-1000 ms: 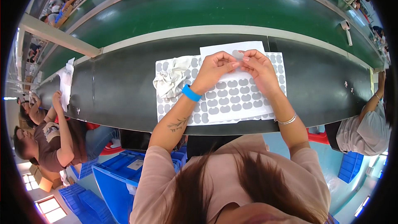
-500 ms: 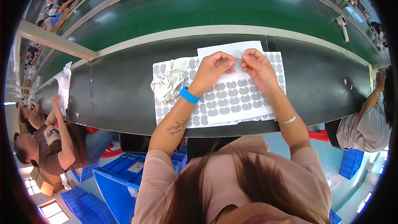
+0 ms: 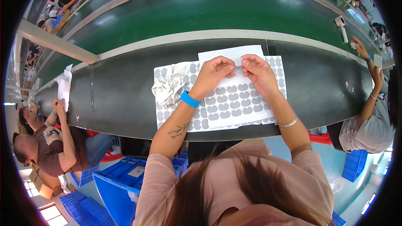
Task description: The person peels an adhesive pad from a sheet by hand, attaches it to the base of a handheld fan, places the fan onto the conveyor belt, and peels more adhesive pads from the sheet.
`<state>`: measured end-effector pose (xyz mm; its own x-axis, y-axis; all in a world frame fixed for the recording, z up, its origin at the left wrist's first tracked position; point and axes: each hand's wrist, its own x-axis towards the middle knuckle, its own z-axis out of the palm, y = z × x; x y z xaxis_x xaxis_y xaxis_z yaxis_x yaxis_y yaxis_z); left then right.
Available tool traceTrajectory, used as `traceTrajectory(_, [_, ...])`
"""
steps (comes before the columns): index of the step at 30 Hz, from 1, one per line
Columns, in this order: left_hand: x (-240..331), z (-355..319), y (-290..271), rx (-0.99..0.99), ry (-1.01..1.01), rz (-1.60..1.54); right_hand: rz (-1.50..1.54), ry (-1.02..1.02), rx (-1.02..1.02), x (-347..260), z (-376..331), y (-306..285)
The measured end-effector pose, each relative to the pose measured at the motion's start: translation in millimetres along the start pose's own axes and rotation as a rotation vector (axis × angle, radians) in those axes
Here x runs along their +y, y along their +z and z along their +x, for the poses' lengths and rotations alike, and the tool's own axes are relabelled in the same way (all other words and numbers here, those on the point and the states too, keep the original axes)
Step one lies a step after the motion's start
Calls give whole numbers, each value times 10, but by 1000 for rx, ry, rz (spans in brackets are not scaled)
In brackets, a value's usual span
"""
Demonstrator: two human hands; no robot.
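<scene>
The left hand [image 3: 213, 72] and the right hand [image 3: 258, 70] meet above the upper edge of the white backing sheet printed with rows of grey rounded stickers [image 3: 234, 102], fingertips pinched together on one small grey rounded sticker [image 3: 238, 61] held between them. A second ago the hands sat in much the same place with the little piece between them; they have barely shifted, so the fiddling with this one sticker is still under way, I judge, not finished. The sheet lies flat on the dark grey tabletop [image 3: 117, 92], another like it beneath and a plain white paper [image 3: 226, 52] poking out above. A crumpled white cloth [image 3: 169, 86] rests just beside the left wrist, which wears a blue wristband [image 3: 190, 99]. Whether the sticker is already free of its backing I cannot tell; the fingers cover most of it. A neighbour's hands at the left are too small to read.
</scene>
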<state>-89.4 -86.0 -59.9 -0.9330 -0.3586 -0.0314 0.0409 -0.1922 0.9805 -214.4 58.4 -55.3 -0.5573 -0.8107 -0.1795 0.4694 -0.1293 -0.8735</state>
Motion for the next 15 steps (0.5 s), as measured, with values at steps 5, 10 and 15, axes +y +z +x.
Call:
traceTrajectory(5, [-25, 1, -23, -3, 7, 5, -28, 23, -11, -40, -13, 49])
traceTrajectory(10, [-23, 0, -19, -7, 9, 8, 5, 17, -18, 5, 12, 2])
traceTrajectory(15, [-31, 5, -11, -12, 22, -15, 33, 19, -40, 25, 28, -22])
